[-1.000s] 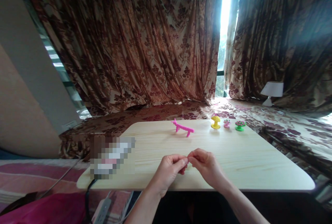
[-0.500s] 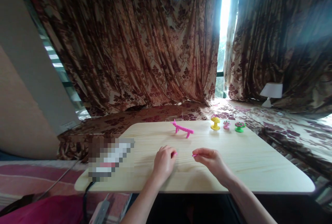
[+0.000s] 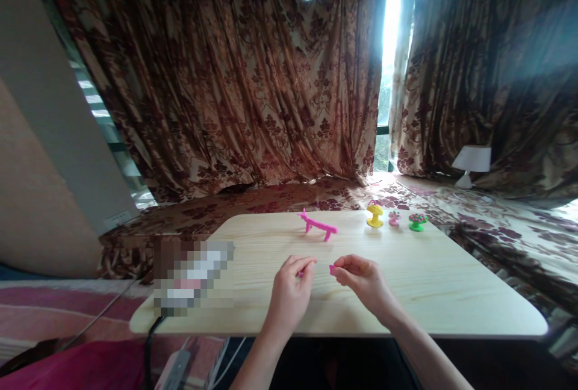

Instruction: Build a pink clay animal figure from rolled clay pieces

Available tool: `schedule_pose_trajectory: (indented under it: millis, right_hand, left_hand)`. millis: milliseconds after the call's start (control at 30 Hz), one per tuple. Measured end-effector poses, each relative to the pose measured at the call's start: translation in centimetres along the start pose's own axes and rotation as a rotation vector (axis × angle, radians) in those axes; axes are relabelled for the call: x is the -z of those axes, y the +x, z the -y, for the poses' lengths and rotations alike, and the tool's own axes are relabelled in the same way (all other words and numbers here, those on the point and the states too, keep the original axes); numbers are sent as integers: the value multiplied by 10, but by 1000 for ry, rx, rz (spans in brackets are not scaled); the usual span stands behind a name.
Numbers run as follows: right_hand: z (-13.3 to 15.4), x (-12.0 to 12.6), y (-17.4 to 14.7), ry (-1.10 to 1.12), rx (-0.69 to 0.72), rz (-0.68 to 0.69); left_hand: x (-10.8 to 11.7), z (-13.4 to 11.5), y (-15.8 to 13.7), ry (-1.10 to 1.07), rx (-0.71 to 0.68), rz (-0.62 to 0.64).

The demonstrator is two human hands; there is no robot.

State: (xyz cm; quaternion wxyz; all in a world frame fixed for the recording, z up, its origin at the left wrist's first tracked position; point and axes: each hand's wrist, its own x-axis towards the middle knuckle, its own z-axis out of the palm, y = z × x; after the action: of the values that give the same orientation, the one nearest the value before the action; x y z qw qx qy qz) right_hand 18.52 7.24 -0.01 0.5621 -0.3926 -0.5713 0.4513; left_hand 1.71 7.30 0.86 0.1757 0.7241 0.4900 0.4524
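My right hand (image 3: 361, 275) pinches a small flat pink piece of what looks like modelling clay (image 3: 332, 269) between thumb and fingertips. My left hand (image 3: 292, 284) is closed just across from it, with a bit of pink (image 3: 300, 275) showing inside the curled fingers. A small gap separates the two hands, both held above the wooden table (image 3: 253, 257). Beyond them stands a pink four-legged animal figure (image 3: 318, 225), with its raised head to the left; neither hand touches it.
Toward the far right of the table stand a yellow mushroom-shaped figure (image 3: 374, 216), a small pink one (image 3: 394, 218) and a green one with pink dots (image 3: 418, 222). A blurred-out object (image 3: 196, 272) lies at the left edge. Behind, a white lamp (image 3: 472, 161) stands on the patterned ledge.
My hands have come closer together. The left fingertips have shifted right and turned toward the right hand, whose pink piece is now tilted up.
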Motion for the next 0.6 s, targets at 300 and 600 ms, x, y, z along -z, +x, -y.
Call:
schedule_pose_trajectory:
  millis: [300, 600]
  right_hand:
    - [6, -7, -10, -36, 71, 8]
    - [10, -10, -14, -233, 318, -44]
  left_hand:
    - [-17, -28, -20, -395, 69, -42]
    - [-20, -27, -22, -907, 378, 34]
